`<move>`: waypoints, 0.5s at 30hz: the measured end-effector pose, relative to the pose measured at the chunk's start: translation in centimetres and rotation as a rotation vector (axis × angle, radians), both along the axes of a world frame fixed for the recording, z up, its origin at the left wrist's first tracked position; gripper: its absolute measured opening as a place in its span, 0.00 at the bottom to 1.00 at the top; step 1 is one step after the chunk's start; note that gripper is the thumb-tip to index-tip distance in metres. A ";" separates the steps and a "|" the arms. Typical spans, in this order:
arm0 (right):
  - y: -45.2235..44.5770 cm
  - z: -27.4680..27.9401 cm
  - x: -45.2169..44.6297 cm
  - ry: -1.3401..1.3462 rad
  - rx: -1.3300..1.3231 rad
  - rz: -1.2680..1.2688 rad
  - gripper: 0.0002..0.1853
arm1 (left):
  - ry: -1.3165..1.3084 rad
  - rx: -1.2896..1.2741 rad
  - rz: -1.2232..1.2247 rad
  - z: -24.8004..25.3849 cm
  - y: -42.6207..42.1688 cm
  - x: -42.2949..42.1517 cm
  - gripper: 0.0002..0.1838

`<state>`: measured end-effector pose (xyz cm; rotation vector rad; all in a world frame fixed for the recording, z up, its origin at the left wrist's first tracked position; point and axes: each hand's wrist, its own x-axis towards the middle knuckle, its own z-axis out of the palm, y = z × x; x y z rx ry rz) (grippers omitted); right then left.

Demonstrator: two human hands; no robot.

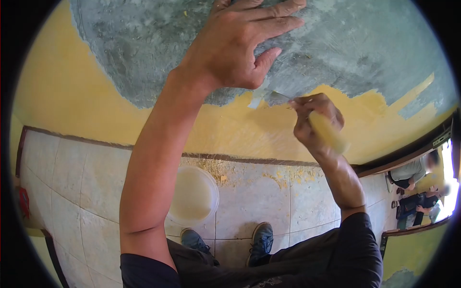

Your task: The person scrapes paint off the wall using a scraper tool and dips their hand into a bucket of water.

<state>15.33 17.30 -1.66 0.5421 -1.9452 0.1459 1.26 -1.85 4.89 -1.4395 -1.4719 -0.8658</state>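
My left hand (235, 43) rests against the bare grey part of the wall (144, 57), its fingers spread and holding nothing. Lower and to the right, my right hand (317, 117) is closed round a scraper (329, 134) with a yellowish handle, slightly blurred. The scraper's thin blade touches the wall near the ragged edge between grey surface and yellow paint (230, 129). A pale strip (256, 98) shows on the wall just left of the blade. My fingers hide part of the scraper.
A round whitish bucket (192, 194) stands on the tiled floor (254, 206) beside my left foot. Yellow paint flakes (216, 170) lie along the wall's base. Two people (418, 192) are near a bright doorway at the right. A red object (24, 201) sits at the far left.
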 end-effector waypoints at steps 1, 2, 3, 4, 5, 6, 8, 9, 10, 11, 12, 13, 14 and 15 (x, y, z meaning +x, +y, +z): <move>0.1 -0.7 0.3 -0.014 -0.007 -0.002 0.09 | -0.014 -0.007 -0.002 -0.3 -0.1 0.5 0.23; 0.2 -1.3 0.5 -0.124 0.053 0.033 0.10 | -0.048 -0.032 -0.008 -0.2 -0.3 0.9 0.23; 0.3 -1.2 -0.1 -0.213 0.128 0.076 0.10 | -0.061 -0.044 -0.004 0.4 -0.4 0.7 0.23; 0.1 -1.2 -0.5 -0.085 0.057 0.086 0.12 | -0.066 -0.042 -0.005 0.2 -0.3 0.4 0.23; 0.1 -1.4 -0.6 -0.087 0.060 0.089 0.12 | -0.040 -0.027 -0.026 0.2 -0.1 -0.1 0.23; 0.1 -1.7 -0.5 -0.116 0.050 0.076 0.12 | -0.021 -0.013 -0.047 0.0 -0.1 -0.2 0.23; -0.1 -1.9 -0.1 -0.227 0.020 0.040 0.12 | -0.024 -0.015 -0.052 -0.2 -0.1 -0.3 0.22; -0.2 -1.7 0.1 -0.223 0.016 0.037 0.12 | -0.028 -0.012 -0.060 -0.2 0.0 -0.4 0.22; -0.3 -1.5 0.2 -0.143 -0.014 0.022 0.12 | -0.031 -0.013 -0.062 -0.3 0.0 -0.4 0.22; -0.2 -1.3 0.1 -0.057 -0.038 0.011 0.12 | 0.010 -0.005 -0.046 -0.2 0.0 -0.6 0.23; -0.2 -1.8 0.0 -0.046 0.010 0.050 0.14 | 0.043 0.004 -0.027 -0.3 0.0 -0.6 0.23; 0.1 -1.8 0.0 -0.049 0.010 0.053 0.14 | 0.040 0.003 -0.025 -0.3 -0.2 -0.6 0.23; 0.4 -1.4 -0.2 -0.080 -0.013 0.104 0.15 | 0.030 -0.009 -0.020 -0.1 -0.2 -0.6 0.24; 0.3 -1.0 0.0 -0.118 -0.041 0.148 0.15 | 0.011 -0.026 -0.022 0.1 -0.2 -0.4 0.24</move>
